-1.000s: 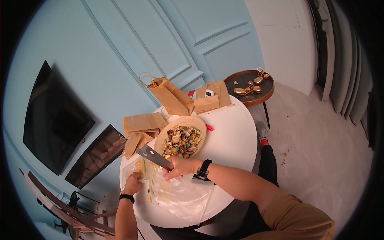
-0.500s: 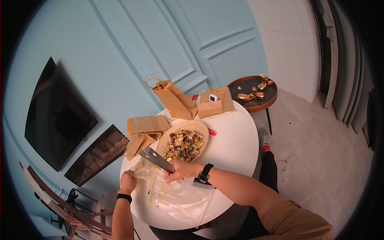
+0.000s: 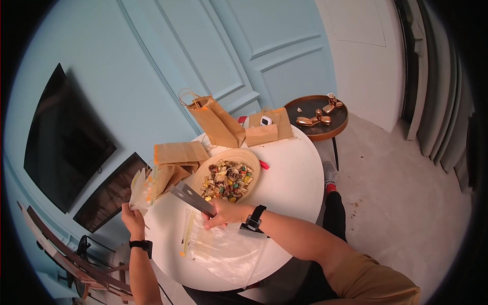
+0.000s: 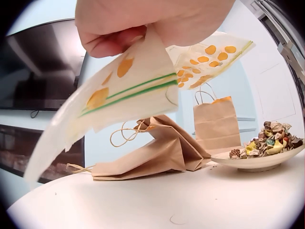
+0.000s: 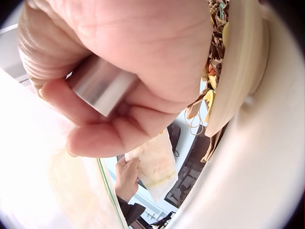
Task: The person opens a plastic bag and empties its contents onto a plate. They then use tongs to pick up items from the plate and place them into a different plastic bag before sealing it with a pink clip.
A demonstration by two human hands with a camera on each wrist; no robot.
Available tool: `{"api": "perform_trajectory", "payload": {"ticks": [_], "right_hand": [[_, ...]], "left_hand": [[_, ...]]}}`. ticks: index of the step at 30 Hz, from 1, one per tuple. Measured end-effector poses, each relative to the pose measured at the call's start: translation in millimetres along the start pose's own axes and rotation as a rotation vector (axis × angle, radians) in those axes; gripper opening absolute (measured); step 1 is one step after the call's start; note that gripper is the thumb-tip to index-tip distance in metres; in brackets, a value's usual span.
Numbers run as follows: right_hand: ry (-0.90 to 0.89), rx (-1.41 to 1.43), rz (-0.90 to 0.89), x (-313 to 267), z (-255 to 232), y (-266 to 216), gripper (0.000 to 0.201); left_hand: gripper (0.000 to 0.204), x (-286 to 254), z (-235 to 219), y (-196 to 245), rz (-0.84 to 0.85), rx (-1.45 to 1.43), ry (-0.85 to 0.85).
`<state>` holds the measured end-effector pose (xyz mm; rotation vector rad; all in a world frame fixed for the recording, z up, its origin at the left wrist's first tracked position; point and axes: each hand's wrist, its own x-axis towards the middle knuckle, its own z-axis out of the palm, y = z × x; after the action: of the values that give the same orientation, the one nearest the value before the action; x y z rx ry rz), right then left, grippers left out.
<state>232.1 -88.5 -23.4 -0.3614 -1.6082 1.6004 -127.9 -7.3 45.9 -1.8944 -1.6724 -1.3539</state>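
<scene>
My left hand (image 3: 133,221) pinches a translucent zip bag with orange dots (image 3: 144,189), lifted at the table's left edge; the left wrist view shows the bag (image 4: 138,81) hanging from curled fingers. My right hand (image 3: 227,212) grips metal tongs (image 3: 192,198) over the table; in the right wrist view the fingers curl round the metal (image 5: 102,86). Below the right hand a clear zip bag (image 3: 223,254) lies flat on the white table (image 3: 292,203). An oval bowl (image 3: 256,175) of mixed dried pieces (image 3: 229,179) stands just beyond the tongs.
Brown paper bags (image 3: 216,122) stand and lie along the table's far side, one with a small white device (image 3: 266,120) on it. A red object (image 3: 264,165) lies beside the bowl. A round side table (image 3: 330,133) holds copper-coloured figures (image 3: 315,119).
My left hand has lifted the dotted bag off the table and carried it left and up. The right hand still holds the tongs in nearly the same place.
</scene>
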Motion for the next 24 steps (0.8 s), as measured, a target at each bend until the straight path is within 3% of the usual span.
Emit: {"api": "perform_trajectory", "payload": {"ticks": [1, 4, 5, 9, 18, 21, 24], "right_hand": [[-0.005, -0.003, 0.002, 0, 0, 0, 0.03], [-0.014, -0.004, 0.009, 0, 0, -1, 0.03], [-0.013, -0.001, 0.013, 0, 0, -1, 0.03], [-0.006, -0.006, 0.025, 1, 0, -1, 0.03], [-0.019, 0.003, 0.033, 2, -2, 1, 0.03], [-0.008, -0.002, 0.047, 0, 1, -5, 0.031], [0.026, 0.015, 0.046, -3, 5, -11, 0.031]], "left_hand": [[0.012, -2, 0, -2, -0.012, 0.015, -0.016], [0.014, -17, 4, -8, 0.196, 0.108, -0.115], [0.016, -20, 6, -15, 0.197, 0.177, -0.229], [0.016, -38, 11, -23, 0.191, 0.27, -0.339], [0.024, -38, 7, -38, 0.222, 0.176, -0.671], [0.029, -36, 2, -30, 0.538, 0.01, -0.811], [0.033, -38, 14, -35, 0.35, -0.047, -0.834]]}}
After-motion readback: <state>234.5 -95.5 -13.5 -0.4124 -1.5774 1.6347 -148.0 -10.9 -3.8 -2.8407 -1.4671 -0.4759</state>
